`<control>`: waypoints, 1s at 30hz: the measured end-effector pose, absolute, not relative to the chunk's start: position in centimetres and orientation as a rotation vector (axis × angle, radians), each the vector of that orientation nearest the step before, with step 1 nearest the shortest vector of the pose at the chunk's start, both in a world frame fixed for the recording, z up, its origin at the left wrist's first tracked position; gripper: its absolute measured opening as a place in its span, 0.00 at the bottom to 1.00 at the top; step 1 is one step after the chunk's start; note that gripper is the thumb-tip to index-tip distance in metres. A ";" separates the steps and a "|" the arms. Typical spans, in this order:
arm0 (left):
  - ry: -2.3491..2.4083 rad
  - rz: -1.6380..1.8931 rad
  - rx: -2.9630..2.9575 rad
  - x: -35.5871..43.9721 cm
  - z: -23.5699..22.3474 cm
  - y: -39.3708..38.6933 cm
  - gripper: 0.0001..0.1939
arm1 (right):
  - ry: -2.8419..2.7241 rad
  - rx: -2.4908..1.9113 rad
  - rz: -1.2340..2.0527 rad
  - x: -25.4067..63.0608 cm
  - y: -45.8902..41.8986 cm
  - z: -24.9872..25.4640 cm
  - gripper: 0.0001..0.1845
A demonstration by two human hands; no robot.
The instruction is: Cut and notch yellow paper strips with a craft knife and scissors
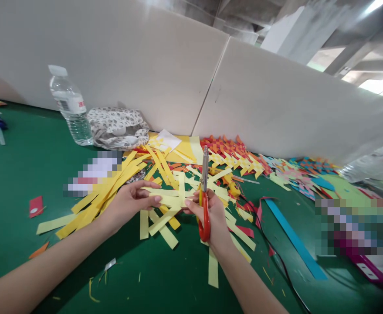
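My left hand (130, 200) pinches the left ends of pale yellow paper strips (170, 198), which lie across one another between my hands. The right hand (215, 213) grips the strips' other side between thumb and fingers. It also holds red-handled scissors (205, 218), their blades pointing up and away from me and looking closed. Under and around both hands lie more loose pale strips (165, 233). A pile of deeper yellow strips (106, 192) is beside my left wrist. Some fingertips are hidden behind the paper.
A water bottle (70, 107) and a patterned bag (119, 126) stand against the grey partition (165, 65). Woven paper pieces (227, 150) line its foot. On the right lie a blue strip (296, 240), a black cable (281, 261) and a purple object (363, 261). Scraps litter the green table (158, 283).
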State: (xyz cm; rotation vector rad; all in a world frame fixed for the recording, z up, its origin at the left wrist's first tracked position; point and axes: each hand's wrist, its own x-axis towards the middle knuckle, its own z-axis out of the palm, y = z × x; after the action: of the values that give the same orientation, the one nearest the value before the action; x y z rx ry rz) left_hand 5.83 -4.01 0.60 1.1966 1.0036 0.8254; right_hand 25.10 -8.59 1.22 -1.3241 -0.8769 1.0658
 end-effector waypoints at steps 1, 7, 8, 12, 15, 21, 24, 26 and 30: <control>1.008 0.825 1.200 5.8 0.6 -4.0 0.19 | -0.879 -1.317 1.070 25.1 -8.6 1.2 0.21; 1.053 0.842 1.193 6.0 0.8 -4.2 0.17 | -0.962 -1.267 1.069 25.2 -8.5 1.0 0.24; 1.059 0.842 1.198 6.0 0.8 -4.2 0.17 | -0.970 -1.264 1.068 25.2 -8.4 0.9 0.25; 1.047 0.809 1.225 5.8 0.8 -4.1 0.18 | -0.942 -1.281 1.068 25.5 -8.3 0.8 0.26; 1.057 0.834 1.221 5.5 1.0 -3.8 0.18 | -0.926 -1.299 1.101 25.5 -8.3 0.9 0.25; 1.043 0.910 1.186 5.0 1.1 -3.3 0.17 | -0.960 -1.320 1.135 25.1 -8.4 1.3 0.24; 1.038 0.916 1.159 4.9 1.0 -3.2 0.17 | -0.975 -1.330 1.147 25.0 -8.5 1.4 0.24; 1.041 0.909 1.149 4.9 1.1 -3.2 0.18 | -0.996 -1.353 1.148 25.1 -8.6 1.6 0.23; 1.043 0.917 1.128 5.0 1.5 -3.4 0.18 | -1.032 -1.416 1.140 25.2 -8.8 1.8 0.22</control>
State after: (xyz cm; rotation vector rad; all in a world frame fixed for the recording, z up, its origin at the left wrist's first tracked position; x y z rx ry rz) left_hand 4.96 -3.39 1.47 1.1283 1.0432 0.9167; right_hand 25.23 -8.78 1.79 -1.4162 -1.0325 1.1402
